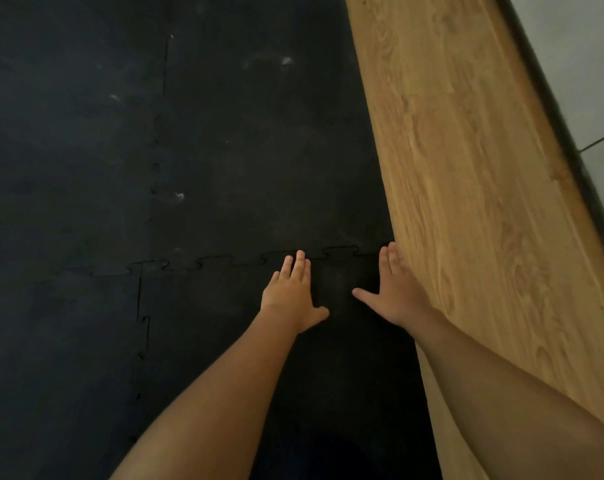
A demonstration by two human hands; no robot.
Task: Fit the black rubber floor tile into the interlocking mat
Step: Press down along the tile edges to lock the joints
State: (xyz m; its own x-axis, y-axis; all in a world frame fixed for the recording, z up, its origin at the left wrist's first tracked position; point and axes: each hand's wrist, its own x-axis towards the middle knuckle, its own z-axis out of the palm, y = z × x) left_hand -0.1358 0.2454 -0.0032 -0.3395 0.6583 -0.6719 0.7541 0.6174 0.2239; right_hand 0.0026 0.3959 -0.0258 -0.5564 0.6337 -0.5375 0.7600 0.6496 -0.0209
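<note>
Black rubber covers most of the floor: the interlocking mat (68,150) fills the left and far part of the view, its jigsaw seams faint but traceable, with pale scuff marks on the far pieces. The black rubber floor tile (224,323) lies flat in the near centre, its toothed left edge meeting the mat and its far edge running along a wavy seam. That far seam shows a thin dark gap line — whether the tabs are fully seated cannot be told.

The left hand (293,296) rests palm-down on the tile, fingers (298,265) extended and released, tips reaching the far seam. The right hand (395,289) is likewise flat and open near the tile's right edge, thumb spread toward the left hand, grasping nothing.

Just beside the right hand runs a wood-grain floor strip (466,168) — beyond it, a dark border and a pale wall (587,64).
</note>
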